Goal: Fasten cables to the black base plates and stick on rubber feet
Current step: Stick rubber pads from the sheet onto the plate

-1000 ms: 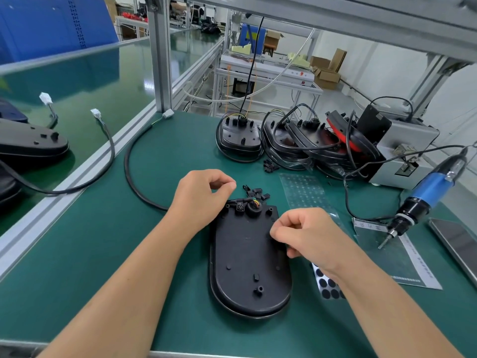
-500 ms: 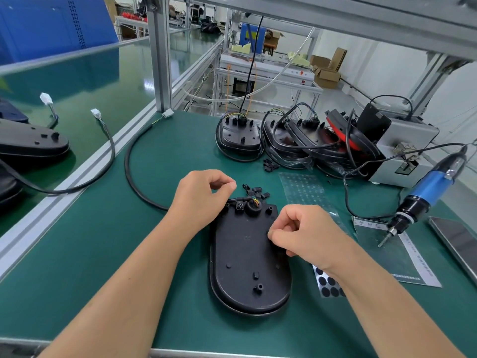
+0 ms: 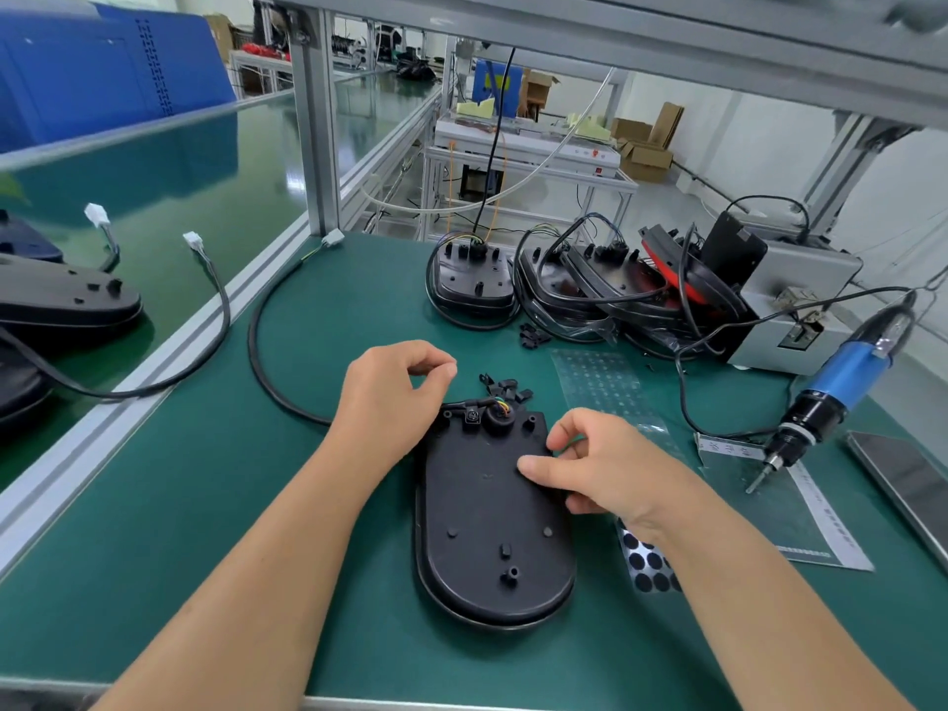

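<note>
The black base plate [image 3: 492, 526] lay flat on the green counter [image 3: 215, 495], its narrow end with the cable fitting pointing toward twelve o'clock. The left hand [image 3: 390, 402] rested at the plate's ten o'clock corner, its grip drawn nearly together, thumb and forefinger tips almost meeting above the black cable [image 3: 267, 372] that curved away toward nine o'clock; whether anything lay between those tips could not be told. The right hand [image 3: 600, 464] sat over the plate's three o'clock edge, fingers curled and thumb stretched onto the plate's surface, the grip half-closed; if it pinched a small part, that was hidden. Just beside the right wrist, at the plate's four o'clock, lay a sheet of round black rubber feet [image 3: 646, 561]. A few loose black clips [image 3: 505, 390] sat at twelve o'clock, near the plate's tip. Well off at three o'clock a blue electric screwdriver [image 3: 831, 392] hung with its bit near the counter.
</note>
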Tool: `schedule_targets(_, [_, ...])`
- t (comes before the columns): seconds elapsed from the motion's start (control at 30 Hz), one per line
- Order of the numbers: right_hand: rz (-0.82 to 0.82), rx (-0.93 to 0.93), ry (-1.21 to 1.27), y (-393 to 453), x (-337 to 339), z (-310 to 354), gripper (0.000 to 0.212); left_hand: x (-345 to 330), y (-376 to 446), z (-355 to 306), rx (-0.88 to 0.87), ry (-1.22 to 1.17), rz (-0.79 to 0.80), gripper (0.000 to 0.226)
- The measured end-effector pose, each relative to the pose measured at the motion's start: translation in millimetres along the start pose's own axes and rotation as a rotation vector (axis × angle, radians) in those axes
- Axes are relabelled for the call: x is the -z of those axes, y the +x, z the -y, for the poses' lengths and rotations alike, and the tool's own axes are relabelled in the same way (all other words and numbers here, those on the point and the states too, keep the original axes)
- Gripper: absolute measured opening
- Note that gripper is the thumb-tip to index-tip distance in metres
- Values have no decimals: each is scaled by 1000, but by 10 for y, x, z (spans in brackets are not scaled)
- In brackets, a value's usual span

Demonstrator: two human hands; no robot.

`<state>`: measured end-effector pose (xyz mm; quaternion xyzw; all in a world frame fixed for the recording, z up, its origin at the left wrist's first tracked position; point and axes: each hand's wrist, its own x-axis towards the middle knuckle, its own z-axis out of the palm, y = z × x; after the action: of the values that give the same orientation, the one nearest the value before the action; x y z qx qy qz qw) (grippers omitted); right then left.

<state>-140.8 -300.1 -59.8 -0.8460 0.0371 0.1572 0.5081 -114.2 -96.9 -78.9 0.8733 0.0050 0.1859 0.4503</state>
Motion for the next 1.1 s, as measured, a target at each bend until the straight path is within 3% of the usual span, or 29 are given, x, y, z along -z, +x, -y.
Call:
schedule_targets(0.1, [21, -31, 82, 14, 23, -11, 24, 194, 74, 49, 108, 177, -275, 18])
schedule_targets(0.2, [30, -42, 121, 13, 23, -32, 20, 499, 170, 243, 422, 415, -455, 39])
schedule_targets(0.3, [32, -27, 131, 0, 8, -54, 19, 674, 203, 422, 674, 409, -331, 51])
schedule_targets(0.47, [9, 31, 80, -22, 1, -75, 20, 687, 263, 481, 674, 409, -271, 12])
schedule_targets(0.63, [-19, 78, 98, -50, -1, -137, 22, 818, 274, 453, 716, 105, -270, 22])
schedule_targets(0.77, [-23, 136, 39, -81, 24, -138, 19, 856, 158, 132, 421, -254, -288, 22])
schedule_targets(0.83, [-102, 217, 0, -107, 21, -94, 15, 833, 38, -156, 205, -165, -229, 22])
schedule_targets(0.9, [-175, 289, 156, -148, 9, 57, 19, 769, -106, -451, -2, -19, -144, 23])
schedule_targets(1.0, [-79, 320, 518, -195, 19, 443, 33, 562, -402, -764, -233, 268, -7, 26])
schedule_targets(1.1, [-111, 363, 491, -203, 49, 713, 29, 353, -673, -885, -351, 434, 127, 24])
